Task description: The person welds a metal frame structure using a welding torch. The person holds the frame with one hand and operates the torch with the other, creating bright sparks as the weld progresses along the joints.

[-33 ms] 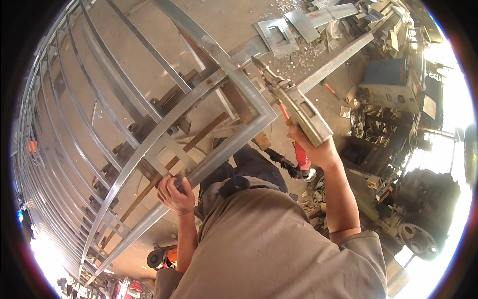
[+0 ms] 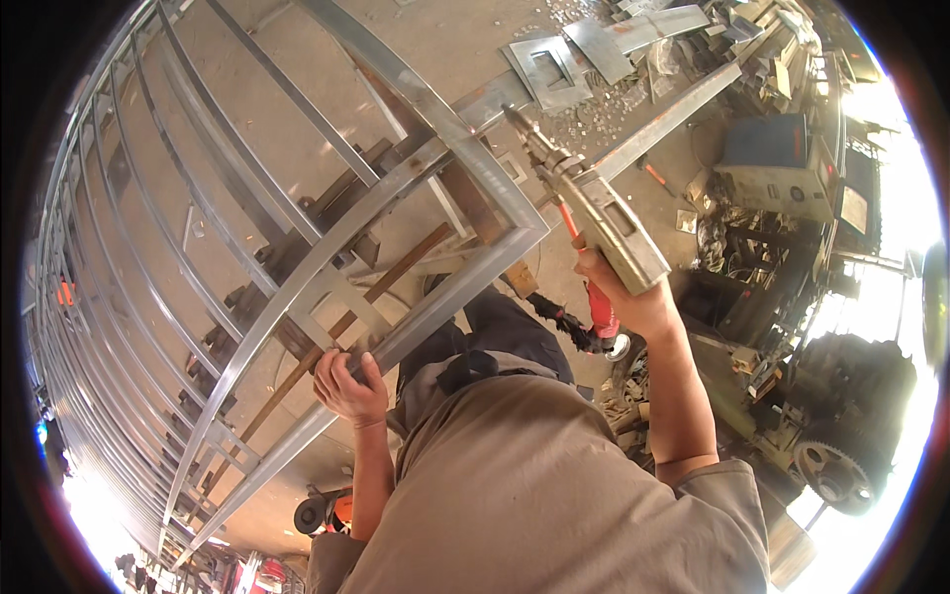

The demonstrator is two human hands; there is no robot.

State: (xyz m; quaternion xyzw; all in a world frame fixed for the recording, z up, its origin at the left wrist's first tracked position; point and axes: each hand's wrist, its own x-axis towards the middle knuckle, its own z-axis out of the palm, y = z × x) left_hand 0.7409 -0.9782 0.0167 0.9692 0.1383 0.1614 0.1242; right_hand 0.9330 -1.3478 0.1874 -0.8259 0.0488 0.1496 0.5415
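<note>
A silvery metal frame (image 2: pixel 460 277) of square tubes, with many parallel bars, stretches across the left side. My left hand (image 2: pixel 351 386) is closed over its near rail, thumb toward me and fingers on top. My right hand (image 2: pixel 633 297) grips a handheld welding gun (image 2: pixel 604 213) with a boxy, dull metal body. Its tapered nozzle points up and left, a little to the right of the frame's corner joint and apart from it. A red-orange strip shows beside the gun's body. The gun hides most of my right fingers.
A red angle grinder (image 2: pixel 602 312) lies below the gun, and an orange power tool (image 2: pixel 341 510) is near my left elbow. Cut metal plates (image 2: pixel 549 74) and small scraps litter the floor ahead. To the right stand a blue-topped machine (image 2: pixel 767 144) and a toothed wheel (image 2: pixel 833 475).
My right hand has shifted the welding gun slightly right, so its nozzle is farther from the frame. My left hand stays on the rail.
</note>
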